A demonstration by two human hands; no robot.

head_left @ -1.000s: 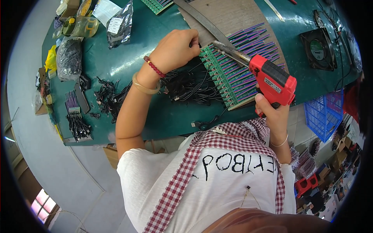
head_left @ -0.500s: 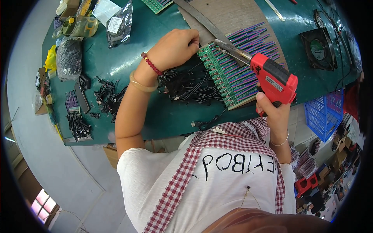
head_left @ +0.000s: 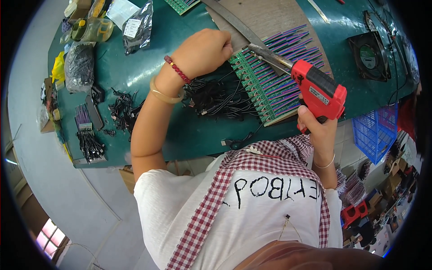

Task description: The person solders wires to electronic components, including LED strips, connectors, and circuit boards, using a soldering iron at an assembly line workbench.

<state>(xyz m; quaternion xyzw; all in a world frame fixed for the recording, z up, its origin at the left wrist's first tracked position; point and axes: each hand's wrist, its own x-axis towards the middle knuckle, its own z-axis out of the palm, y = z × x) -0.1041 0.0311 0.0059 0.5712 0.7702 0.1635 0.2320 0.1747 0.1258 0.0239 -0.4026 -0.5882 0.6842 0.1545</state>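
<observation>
My right hand (head_left: 317,128) is wrapped round the handle of a red and black soldering gun (head_left: 320,92). Its metal tip points left, to the far-left corner of a green circuit board panel (head_left: 255,85). Purple and blue wires (head_left: 292,67) fan out to the right from the panel. Just left of the tip, my left hand (head_left: 208,51) is closed with its fingertips pinched together; what lies between them is too small to make out. Black USB cables (head_left: 216,99) are heaped below that hand, some running to the panel's near edge.
A wooden board (head_left: 279,15) carries the panel, and a metal strip (head_left: 236,20) lies across it. A black fan (head_left: 369,56) is at the right. Cable bundles (head_left: 90,139) and a bag of dark parts (head_left: 80,67) lie left. A blue crate (head_left: 375,135) stands below the table edge.
My left hand has moved slightly up and away, with its wrist turned a little. The soldering gun has shifted only slightly, its tip still by the panel's corner.
</observation>
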